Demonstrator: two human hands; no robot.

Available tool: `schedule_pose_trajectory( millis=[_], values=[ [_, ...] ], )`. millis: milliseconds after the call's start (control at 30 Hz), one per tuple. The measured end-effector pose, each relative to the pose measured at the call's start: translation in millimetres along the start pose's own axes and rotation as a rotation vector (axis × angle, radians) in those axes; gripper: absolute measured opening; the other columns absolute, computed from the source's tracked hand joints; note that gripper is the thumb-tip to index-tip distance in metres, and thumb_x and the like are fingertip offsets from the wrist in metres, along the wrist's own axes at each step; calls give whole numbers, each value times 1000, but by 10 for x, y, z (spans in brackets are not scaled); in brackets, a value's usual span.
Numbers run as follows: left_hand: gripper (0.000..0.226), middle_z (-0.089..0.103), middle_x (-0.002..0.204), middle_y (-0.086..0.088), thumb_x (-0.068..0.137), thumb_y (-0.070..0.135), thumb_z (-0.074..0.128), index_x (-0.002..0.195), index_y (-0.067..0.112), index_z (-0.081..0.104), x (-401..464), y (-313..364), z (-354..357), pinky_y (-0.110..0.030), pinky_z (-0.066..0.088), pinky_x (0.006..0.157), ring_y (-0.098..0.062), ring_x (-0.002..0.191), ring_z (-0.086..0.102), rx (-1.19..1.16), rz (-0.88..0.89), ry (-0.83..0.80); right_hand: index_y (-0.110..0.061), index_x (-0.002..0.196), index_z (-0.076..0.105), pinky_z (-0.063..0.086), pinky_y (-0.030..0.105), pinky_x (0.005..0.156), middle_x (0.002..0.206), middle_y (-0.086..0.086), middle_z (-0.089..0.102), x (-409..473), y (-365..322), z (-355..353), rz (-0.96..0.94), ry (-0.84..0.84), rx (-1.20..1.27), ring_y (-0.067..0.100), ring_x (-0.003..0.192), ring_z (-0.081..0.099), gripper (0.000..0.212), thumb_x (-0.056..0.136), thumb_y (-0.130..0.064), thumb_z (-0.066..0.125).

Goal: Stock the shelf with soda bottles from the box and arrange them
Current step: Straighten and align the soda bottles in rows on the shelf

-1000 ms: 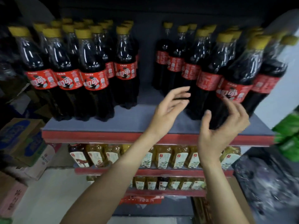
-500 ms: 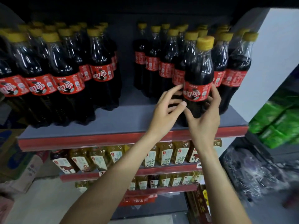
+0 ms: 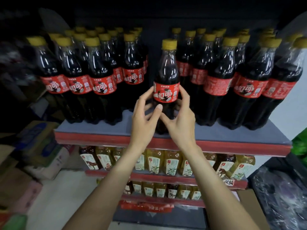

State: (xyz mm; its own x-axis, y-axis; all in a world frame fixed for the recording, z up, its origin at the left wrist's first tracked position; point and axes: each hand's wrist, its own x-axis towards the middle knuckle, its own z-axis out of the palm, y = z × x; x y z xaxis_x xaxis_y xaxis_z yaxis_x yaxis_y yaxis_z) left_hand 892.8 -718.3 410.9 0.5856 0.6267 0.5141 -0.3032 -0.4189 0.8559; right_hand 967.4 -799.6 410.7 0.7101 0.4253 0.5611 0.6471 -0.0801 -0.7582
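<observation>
One bottle [image 3: 166, 77] stands on the shelf [image 3: 93, 130] between two bottle groups.

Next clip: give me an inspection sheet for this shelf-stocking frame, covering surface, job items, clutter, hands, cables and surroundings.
Surface: grey top shelf with a red front edge; a bare strip runs between two bottle groups.
Job's things: one soda bottle, yellow cap, red label facing out, upright at the front of that gap; the left group and the right group stand in rows.
Clutter: nothing seen on the shelf.
Hands: left hand and right hand both hold the single bottle from its sides.
Cables: nothing seen.
Surroundings: tea bottles on lower shelves; cardboard boxes on the floor at left; green packs at right.
</observation>
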Motion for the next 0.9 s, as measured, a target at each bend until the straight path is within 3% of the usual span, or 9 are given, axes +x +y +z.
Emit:
schedule_pose_trajectory(
  millis=[167, 367, 500, 700, 767, 900],
  values=[
    [46, 43, 132, 8, 97, 18, 52, 139, 33, 38, 28, -92, -349, -8, 45, 86, -2, 117, 51, 241, 51, 137, -25, 146, 25, 53, 43, 86, 131, 2, 59, 102, -107, 448, -30, -75, 28, 19, 116, 58, 82, 80, -27, 74],
    [37, 44, 129, -5, 95, 13, 51, 132, 12, 52, 27, -204, -636, -29, 47, 97, -11, 122, 42, 611, 278, 351, -21, 145, 26, 52, 42, 88, 132, 2, 58, 186, -153, 763, -40, -113, 63, 20, 117, 58, 88, 75, -31, 79],
    [46, 45, 132, -16, 87, 6, 60, 132, 10, 51, 56, -237, -747, -7, 26, 99, -21, 119, 37, 816, 326, 469, -21, 145, 24, 51, 40, 90, 132, 3, 57, 212, -165, 864, -49, -134, 87, 20, 118, 57, 91, 74, -28, 81],
    [68, 34, 143, -18, 79, 4, 67, 141, 8, 40, 88, -304, -810, -4, 16, 104, -27, 123, 37, 839, 281, 388, -21, 146, 22, 47, 36, 95, 140, 3, 50, 238, -179, 906, -66, -191, 67, 19, 126, 50, 93, 74, -31, 81],
    [70, 33, 145, -16, 78, 7, 69, 141, 7, 39, 92, -310, -799, -9, 17, 108, -29, 126, 37, 837, 293, 389, -19, 147, 21, 41, 32, 101, 146, 2, 41, 237, -155, 827, -95, -234, 87, 17, 132, 42, 90, 78, -34, 77],
    [64, 31, 144, -7, 82, 18, 67, 140, 12, 40, 106, -294, -726, -36, 33, 110, -27, 129, 32, 849, 435, 396, -15, 149, 23, 32, 29, 108, 146, 3, 36, 216, 42, 547, -178, -206, -4, 17, 134, 37, 73, 91, -39, 61]
  ],
)
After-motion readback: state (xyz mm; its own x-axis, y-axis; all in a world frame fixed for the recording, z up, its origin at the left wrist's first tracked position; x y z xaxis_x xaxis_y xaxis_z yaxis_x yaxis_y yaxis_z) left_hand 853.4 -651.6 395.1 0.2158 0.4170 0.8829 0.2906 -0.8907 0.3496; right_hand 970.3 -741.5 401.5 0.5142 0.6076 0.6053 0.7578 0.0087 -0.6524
